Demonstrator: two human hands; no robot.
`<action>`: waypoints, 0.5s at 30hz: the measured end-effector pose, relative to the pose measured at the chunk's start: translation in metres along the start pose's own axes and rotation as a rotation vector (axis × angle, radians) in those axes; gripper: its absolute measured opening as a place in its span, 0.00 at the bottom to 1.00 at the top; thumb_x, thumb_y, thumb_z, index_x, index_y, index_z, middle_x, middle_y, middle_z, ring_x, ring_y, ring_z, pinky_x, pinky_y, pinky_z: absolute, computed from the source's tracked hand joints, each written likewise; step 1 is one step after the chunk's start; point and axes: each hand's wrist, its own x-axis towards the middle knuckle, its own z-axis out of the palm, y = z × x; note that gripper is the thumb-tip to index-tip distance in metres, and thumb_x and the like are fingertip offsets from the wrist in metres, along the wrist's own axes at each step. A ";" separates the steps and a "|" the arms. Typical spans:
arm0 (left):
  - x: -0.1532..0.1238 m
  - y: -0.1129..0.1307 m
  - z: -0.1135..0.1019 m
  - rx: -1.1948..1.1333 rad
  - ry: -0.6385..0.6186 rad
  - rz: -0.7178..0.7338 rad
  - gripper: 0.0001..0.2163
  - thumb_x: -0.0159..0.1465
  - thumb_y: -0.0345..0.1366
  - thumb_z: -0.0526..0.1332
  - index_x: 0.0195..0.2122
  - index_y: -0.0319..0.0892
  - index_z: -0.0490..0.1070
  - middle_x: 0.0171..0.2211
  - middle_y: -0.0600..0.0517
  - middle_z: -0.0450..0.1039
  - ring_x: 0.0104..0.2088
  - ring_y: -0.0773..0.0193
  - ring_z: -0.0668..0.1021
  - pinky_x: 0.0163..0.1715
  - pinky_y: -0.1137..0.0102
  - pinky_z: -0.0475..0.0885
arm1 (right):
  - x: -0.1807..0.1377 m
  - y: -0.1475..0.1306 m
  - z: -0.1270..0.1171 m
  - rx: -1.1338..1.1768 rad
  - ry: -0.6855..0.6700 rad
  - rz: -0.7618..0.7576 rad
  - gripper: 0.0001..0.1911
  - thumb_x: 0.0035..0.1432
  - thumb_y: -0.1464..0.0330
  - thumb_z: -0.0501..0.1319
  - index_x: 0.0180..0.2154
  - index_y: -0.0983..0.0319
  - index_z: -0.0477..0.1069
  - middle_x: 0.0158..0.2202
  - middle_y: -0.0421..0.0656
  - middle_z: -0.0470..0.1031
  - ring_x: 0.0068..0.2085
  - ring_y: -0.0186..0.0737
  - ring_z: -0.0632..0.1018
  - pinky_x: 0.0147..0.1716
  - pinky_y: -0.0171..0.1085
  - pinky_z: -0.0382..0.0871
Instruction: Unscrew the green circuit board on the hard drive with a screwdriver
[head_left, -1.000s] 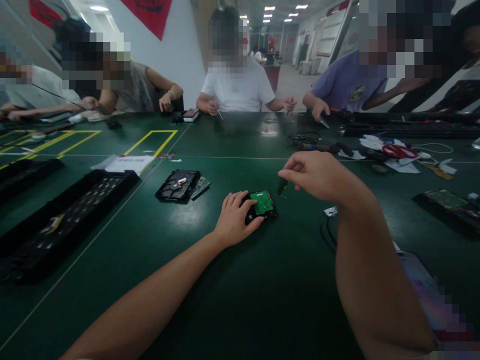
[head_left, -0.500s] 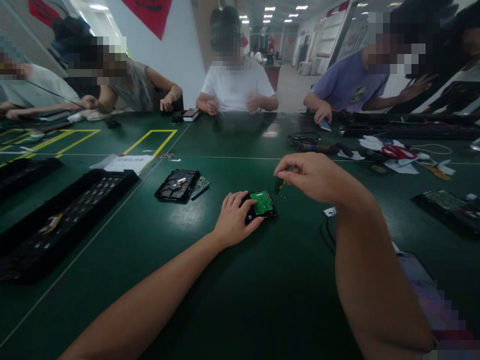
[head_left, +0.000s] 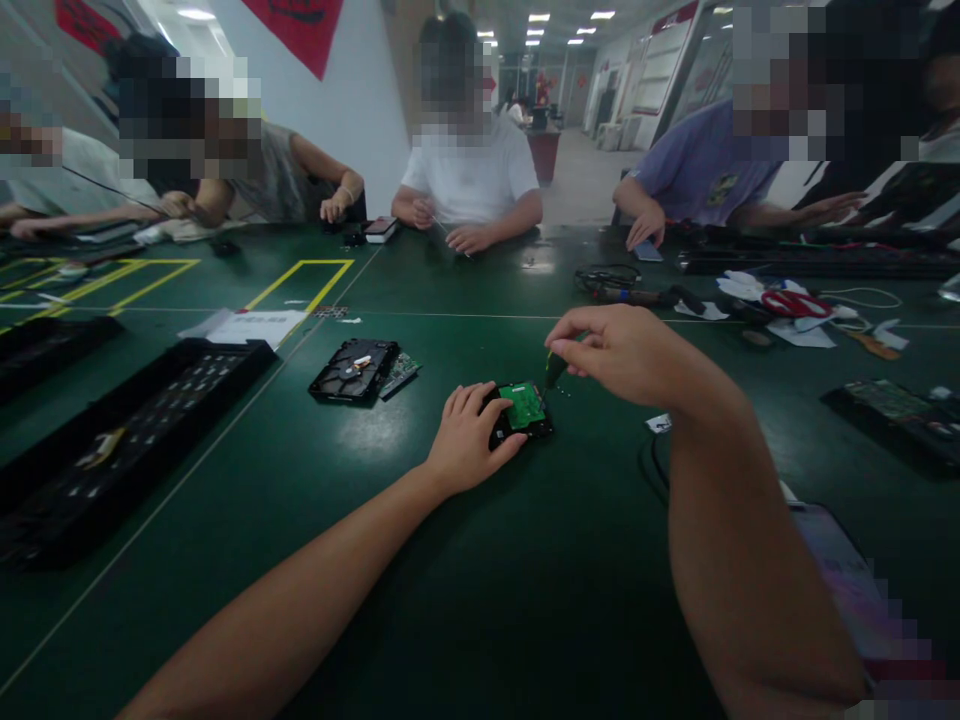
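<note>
A black hard drive with a green circuit board facing up lies on the green table. My left hand grips it from the left, thumb along the near edge and fingers over the far edge and board. My right hand is closed on a small screwdriver with a dark and yellow handle, held from above. Its shaft slants down to the board's right edge; whether the tip sits in a screw is too small to tell. A few tiny bright bits, perhaps screws, lie just right of the drive.
Left of the drive lie another black drive, a loose circuit board and a long black tray. A phone is beside my right forearm. Cables and paper scraps lie farther right. Several people sit across the table.
The screwdriver has turned in my right fingers, and its tip now shows over the board's right edge. My left hand and the drive stay put. The person opposite has lowered one hand.
</note>
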 end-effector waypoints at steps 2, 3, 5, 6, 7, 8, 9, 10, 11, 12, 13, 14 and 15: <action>0.000 0.000 0.000 -0.004 0.001 0.000 0.24 0.71 0.54 0.65 0.62 0.47 0.72 0.68 0.41 0.67 0.68 0.41 0.68 0.70 0.42 0.61 | 0.000 0.000 0.000 -0.026 -0.001 -0.032 0.10 0.68 0.66 0.63 0.41 0.60 0.84 0.32 0.42 0.84 0.34 0.40 0.82 0.38 0.37 0.69; 0.000 0.000 0.000 -0.006 0.000 0.001 0.24 0.71 0.54 0.65 0.62 0.47 0.72 0.68 0.41 0.67 0.68 0.41 0.68 0.70 0.42 0.61 | 0.000 -0.001 0.000 -0.034 -0.002 -0.042 0.10 0.67 0.66 0.63 0.40 0.60 0.84 0.32 0.42 0.84 0.34 0.40 0.82 0.38 0.37 0.69; 0.000 -0.001 0.000 -0.011 -0.004 0.003 0.24 0.70 0.54 0.65 0.62 0.47 0.72 0.68 0.41 0.67 0.68 0.41 0.68 0.70 0.41 0.61 | 0.001 -0.001 0.000 -0.037 0.002 -0.041 0.09 0.66 0.67 0.64 0.40 0.60 0.84 0.32 0.42 0.84 0.34 0.39 0.82 0.38 0.37 0.69; 0.000 -0.001 0.000 -0.013 -0.004 0.003 0.24 0.70 0.54 0.65 0.62 0.47 0.72 0.68 0.41 0.67 0.68 0.41 0.68 0.70 0.41 0.61 | 0.001 -0.001 0.000 -0.035 0.011 -0.026 0.08 0.66 0.67 0.65 0.40 0.60 0.84 0.33 0.42 0.84 0.33 0.39 0.82 0.38 0.37 0.69; 0.000 -0.001 0.000 -0.013 -0.003 0.003 0.24 0.70 0.54 0.65 0.62 0.47 0.72 0.68 0.41 0.67 0.68 0.41 0.68 0.70 0.41 0.61 | 0.001 -0.001 0.000 -0.035 0.022 -0.001 0.08 0.65 0.66 0.66 0.40 0.60 0.83 0.33 0.42 0.85 0.32 0.39 0.82 0.37 0.37 0.70; 0.000 -0.001 0.001 -0.012 -0.001 0.003 0.24 0.70 0.54 0.66 0.62 0.48 0.72 0.68 0.41 0.67 0.68 0.41 0.68 0.70 0.41 0.61 | 0.001 -0.001 -0.001 -0.041 0.032 0.032 0.08 0.65 0.64 0.67 0.39 0.61 0.83 0.31 0.43 0.84 0.31 0.39 0.82 0.36 0.37 0.70; 0.000 -0.001 0.001 -0.010 0.000 0.002 0.24 0.70 0.54 0.65 0.62 0.48 0.72 0.68 0.41 0.67 0.68 0.41 0.68 0.70 0.41 0.61 | 0.000 -0.001 -0.001 -0.052 0.039 0.069 0.09 0.64 0.62 0.68 0.37 0.61 0.82 0.29 0.43 0.84 0.30 0.40 0.82 0.35 0.38 0.70; 0.000 -0.001 0.001 -0.008 -0.001 0.001 0.24 0.70 0.54 0.65 0.62 0.47 0.72 0.68 0.41 0.67 0.68 0.41 0.68 0.70 0.41 0.61 | 0.000 -0.001 -0.001 -0.065 0.043 0.104 0.12 0.63 0.59 0.69 0.35 0.61 0.82 0.27 0.43 0.82 0.28 0.40 0.81 0.34 0.38 0.70; 0.000 -0.001 0.001 -0.005 -0.002 -0.001 0.24 0.71 0.54 0.65 0.62 0.47 0.72 0.68 0.41 0.67 0.68 0.41 0.68 0.70 0.41 0.61 | 0.000 -0.001 -0.001 -0.074 0.044 0.131 0.15 0.63 0.56 0.70 0.32 0.61 0.81 0.24 0.42 0.81 0.27 0.41 0.81 0.33 0.38 0.70; 0.000 0.000 0.000 -0.002 -0.003 -0.001 0.24 0.71 0.54 0.65 0.62 0.47 0.72 0.68 0.41 0.67 0.68 0.41 0.68 0.70 0.41 0.61 | 0.000 -0.001 -0.001 -0.074 0.042 0.147 0.16 0.62 0.55 0.70 0.31 0.61 0.80 0.22 0.42 0.80 0.26 0.41 0.81 0.32 0.38 0.71; 0.000 0.000 0.000 -0.001 -0.005 -0.001 0.24 0.71 0.54 0.65 0.62 0.46 0.72 0.68 0.40 0.67 0.68 0.41 0.68 0.70 0.41 0.61 | -0.001 -0.001 -0.001 -0.059 0.034 0.147 0.16 0.63 0.55 0.70 0.31 0.61 0.80 0.21 0.41 0.79 0.26 0.41 0.81 0.31 0.38 0.71; 0.000 0.000 0.000 -0.002 -0.005 0.000 0.24 0.71 0.54 0.65 0.62 0.46 0.72 0.68 0.40 0.67 0.68 0.41 0.68 0.70 0.42 0.61 | -0.001 -0.001 -0.001 -0.030 0.025 0.136 0.15 0.63 0.56 0.69 0.32 0.61 0.80 0.22 0.41 0.80 0.26 0.40 0.81 0.31 0.38 0.71; 0.000 0.000 0.000 -0.004 -0.004 0.001 0.24 0.71 0.54 0.65 0.62 0.46 0.72 0.68 0.41 0.67 0.68 0.42 0.68 0.70 0.42 0.61 | -0.001 -0.001 -0.001 0.008 0.011 0.119 0.13 0.64 0.58 0.69 0.34 0.61 0.81 0.24 0.42 0.81 0.26 0.40 0.82 0.31 0.37 0.72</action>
